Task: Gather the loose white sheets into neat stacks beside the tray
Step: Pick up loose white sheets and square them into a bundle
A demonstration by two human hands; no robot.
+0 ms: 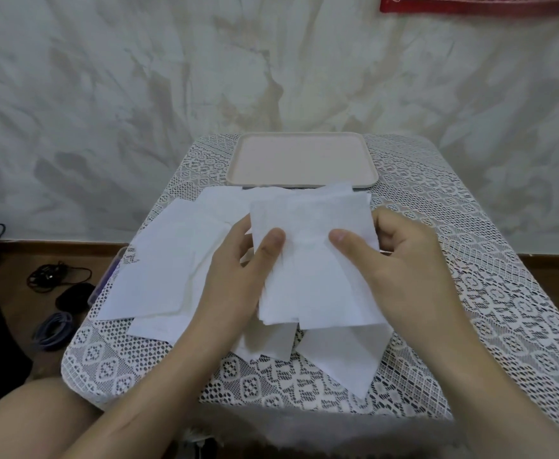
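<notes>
Both hands hold a small bundle of white sheets (311, 260) above the middle of the table. My left hand (238, 276) grips its left side with the thumb on top. My right hand (400, 270) grips its right side, thumb pressed on the front. More loose white sheets (159, 266) lie spread over the lace cloth to the left, and others (344, 356) lie under the bundle toward the near edge. A pale pink tray (303, 160) sits at the far edge of the table with nothing in it; the sheets' far corners reach its front rim.
A white lace cloth (470, 276) covers the small table. The wall stands right behind the tray. On the floor to the left lie dark cables (56, 276), a black object (73, 294) and a coiled blue cord (54, 331). My knee (36, 419) is at bottom left.
</notes>
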